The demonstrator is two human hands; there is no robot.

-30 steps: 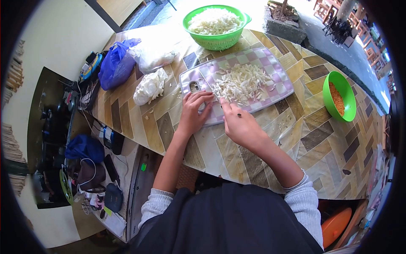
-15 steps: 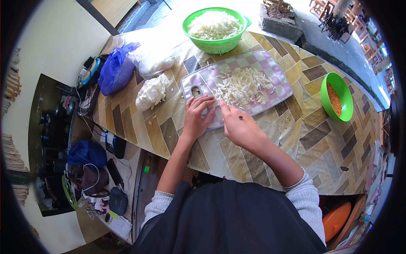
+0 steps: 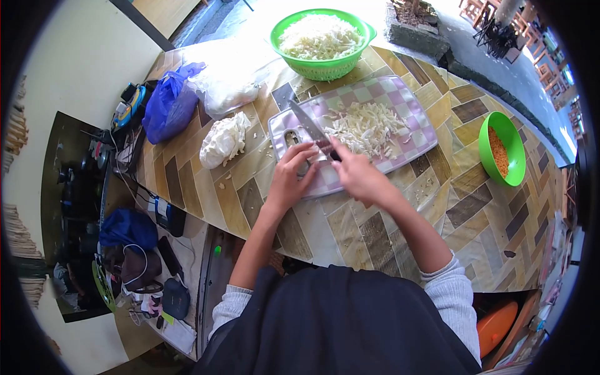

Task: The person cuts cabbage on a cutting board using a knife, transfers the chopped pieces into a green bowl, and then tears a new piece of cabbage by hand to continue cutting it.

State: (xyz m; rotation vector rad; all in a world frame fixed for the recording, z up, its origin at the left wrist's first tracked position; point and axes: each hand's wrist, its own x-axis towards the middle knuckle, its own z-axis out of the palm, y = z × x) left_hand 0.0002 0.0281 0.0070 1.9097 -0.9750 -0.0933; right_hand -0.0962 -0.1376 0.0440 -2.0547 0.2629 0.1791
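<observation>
My right hand (image 3: 357, 177) is closed round the dark handle of a knife (image 3: 307, 121), whose blade points up and left over the checkered cutting board (image 3: 409, 107). Close to the blade, my left hand (image 3: 292, 174) rests at the board's left part with fingers bent; whether something lies under its fingertips is too small to tell. Shredded white vegetable (image 3: 369, 128) is heaped on the board to the right of the knife. Behind the board stands a green colander (image 3: 322, 67) full of white shreds. A pale leafy lump (image 3: 223, 141) lies on the table to the left.
The wood-patterned table (image 3: 478, 234) also holds a green bowl (image 3: 512, 149) with orange contents at the right. Blue (image 3: 167, 106) and clear plastic bags (image 3: 226, 94) are at the back left. Below left, a lower surface bears a blue bag (image 3: 129, 227) and pouches.
The knife blade has swung into clear view, tilted up and left. My right hand has shifted slightly right and down. My left hand has hardly moved.
</observation>
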